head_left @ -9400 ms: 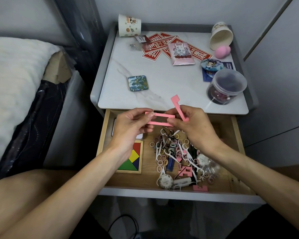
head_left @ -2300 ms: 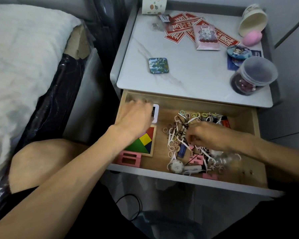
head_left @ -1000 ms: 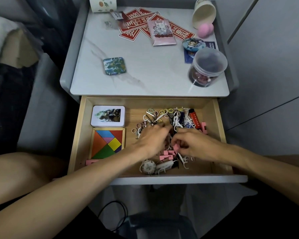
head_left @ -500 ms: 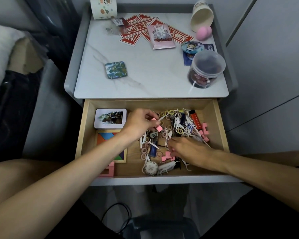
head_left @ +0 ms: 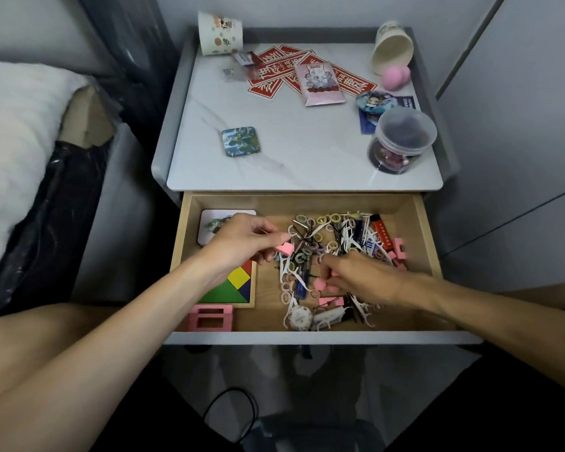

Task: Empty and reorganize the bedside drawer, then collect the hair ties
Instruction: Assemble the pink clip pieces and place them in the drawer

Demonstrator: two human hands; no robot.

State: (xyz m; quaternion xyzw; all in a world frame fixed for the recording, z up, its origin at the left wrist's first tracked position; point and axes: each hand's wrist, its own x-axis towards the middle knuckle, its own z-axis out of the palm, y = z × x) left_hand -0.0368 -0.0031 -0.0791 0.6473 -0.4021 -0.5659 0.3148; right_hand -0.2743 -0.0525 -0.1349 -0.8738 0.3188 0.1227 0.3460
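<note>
Over the drawer (head_left: 265, 316), left hand (head_left: 242, 243) pinching pink block (head_left: 282, 247), right hand (head_left: 356, 278) pinching pink piece (head_left: 320, 283)

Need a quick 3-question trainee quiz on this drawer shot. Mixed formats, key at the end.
1. True or false: the paper cup beside the pink sponge stands upright.
2. The left hand pinches: A) a pink piece B) a spoon C) a key.
3. Fill in: the tangram puzzle lies in the drawer's ___ half.
Key: 1 false, it lies on its side; 2 A; 3 left.
</note>
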